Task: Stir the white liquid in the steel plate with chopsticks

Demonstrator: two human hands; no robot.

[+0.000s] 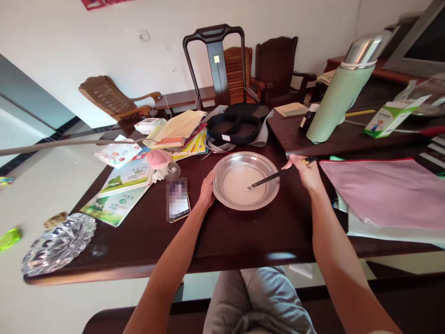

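A round metal dish (219,198) stands on the dark wooden table in front of me, with a whitish layer (236,185) over its bottom. My left hand (207,189) grips the dish's left rim, fingers against its side. My right hand (301,168) is closed around a pair of dark chopsticks (274,176), which slant down to the left over the right rim. Their tips rest in or just above the whitish layer; I cannot tell which. Left of my left hand lies a phone (179,204) with its screen lit.
Booklets (127,178), a pink-topped figurine (162,163) and a glass dish (60,243) occupy the left side. Behind the metal dish lies a black case (236,123). A green thermos (342,93) and a small carton (391,118) stand at right, beyond a pink pouch (385,192).
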